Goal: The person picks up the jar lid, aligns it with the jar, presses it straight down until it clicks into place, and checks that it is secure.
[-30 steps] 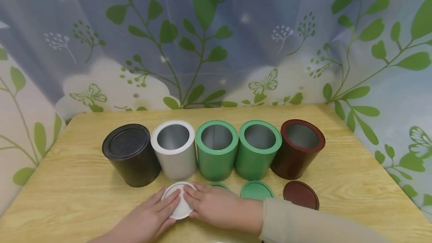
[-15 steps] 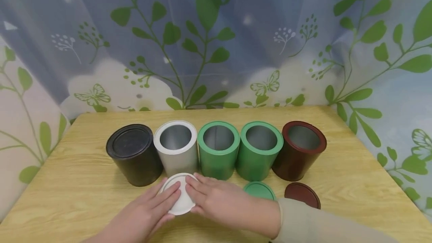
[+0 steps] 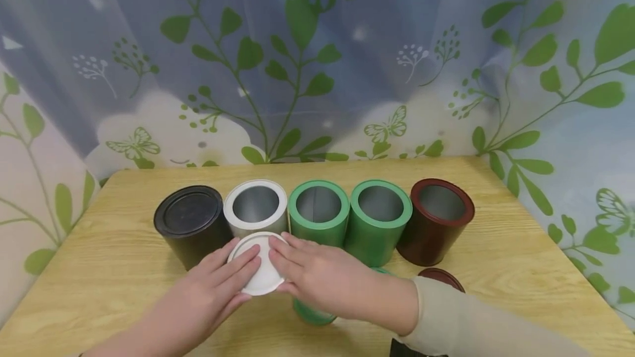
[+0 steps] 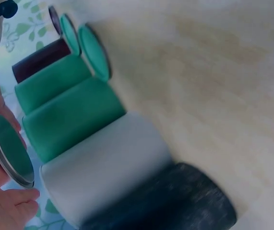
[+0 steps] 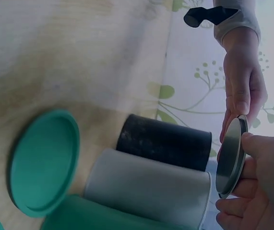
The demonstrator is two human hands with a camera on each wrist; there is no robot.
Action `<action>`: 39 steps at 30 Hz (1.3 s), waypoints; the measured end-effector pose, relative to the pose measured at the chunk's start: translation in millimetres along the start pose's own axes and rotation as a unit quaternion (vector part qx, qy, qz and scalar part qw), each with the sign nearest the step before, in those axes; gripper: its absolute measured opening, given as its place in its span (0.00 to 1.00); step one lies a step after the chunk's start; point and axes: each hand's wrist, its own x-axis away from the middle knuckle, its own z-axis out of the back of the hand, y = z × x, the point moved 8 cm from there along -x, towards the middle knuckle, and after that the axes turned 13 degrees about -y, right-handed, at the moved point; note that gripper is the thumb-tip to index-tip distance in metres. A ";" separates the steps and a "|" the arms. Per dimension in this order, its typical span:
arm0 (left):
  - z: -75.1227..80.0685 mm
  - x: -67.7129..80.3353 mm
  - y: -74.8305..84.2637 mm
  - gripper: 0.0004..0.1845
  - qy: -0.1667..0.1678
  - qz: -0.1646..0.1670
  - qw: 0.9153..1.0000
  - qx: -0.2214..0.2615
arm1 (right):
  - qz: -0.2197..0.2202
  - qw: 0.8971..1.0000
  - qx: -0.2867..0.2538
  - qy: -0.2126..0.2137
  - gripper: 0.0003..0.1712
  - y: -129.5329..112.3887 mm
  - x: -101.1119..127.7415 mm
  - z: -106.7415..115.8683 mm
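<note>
A white round lid (image 3: 259, 264) is held off the table by both hands, just in front of the open white can (image 3: 255, 206). My left hand (image 3: 210, 290) grips its left edge and my right hand (image 3: 312, 280) its right edge, fingers laid over the top. The left wrist view shows the lid's metal underside (image 4: 11, 151) pinched between fingers. In the right wrist view the lid (image 5: 230, 156) appears edge-on above the white can (image 5: 148, 189). The row also has a lidded black can (image 3: 190, 225), two open green cans (image 3: 317, 211) (image 3: 379, 215) and an open dark red can (image 3: 439, 219).
Loose lids lie on the wooden table (image 3: 521, 269) in front of the cans: a green one (image 3: 310, 313) partly under my right wrist and a dark red one (image 3: 441, 278). A leaf-patterned curtain (image 3: 317, 59) hangs behind the table.
Both hands have lifted the white lid off the table and carried it up and back toward the white can's rim.
</note>
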 end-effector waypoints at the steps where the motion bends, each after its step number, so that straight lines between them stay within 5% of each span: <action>1: 2.4 -1.6 -1.5 0.29 -0.001 0.001 1.000 0.001 | -0.002 1.000 -0.005 0.001 0.28 2.2 -0.9 1.4; 15: 1.8 -16.0 -29.9 0.31 -0.060 0.019 0.998 0.022 | 0.003 0.997 -0.059 -0.049 0.28 24.9 -20.6 1.0; 26: -9.7 -11.9 -46.4 0.28 -0.102 0.034 0.993 0.042 | -0.026 0.990 -0.074 -0.117 0.29 32.6 -34.5 -13.2; 39: -10.6 -19.8 -52.5 0.24 -0.145 0.047 0.987 0.048 | -0.039 0.991 -0.064 -0.114 0.29 39.5 -37.3 -12.9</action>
